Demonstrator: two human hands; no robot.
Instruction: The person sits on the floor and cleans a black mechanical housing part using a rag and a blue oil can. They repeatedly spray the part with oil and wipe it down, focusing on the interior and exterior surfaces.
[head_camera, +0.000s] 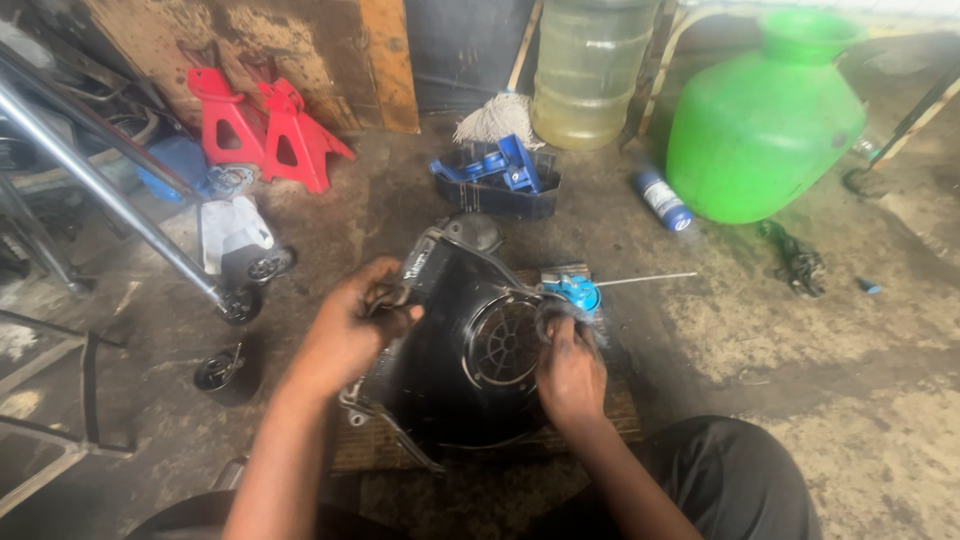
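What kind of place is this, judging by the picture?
Probably a small repair workshop: red jack stands against the wall, a black engine cover on the stained concrete floor, and a spray can nearby.

I'm squatting in a rough repair workshop; the concrete floor (800, 330) is oil-stained and grimy; two red jack stands (262, 130) lean against a worn wall far left; a blue tray of parts (497, 180) sits beyond; a spray can (662, 198) and green plastic pot (765, 120) stand far right.
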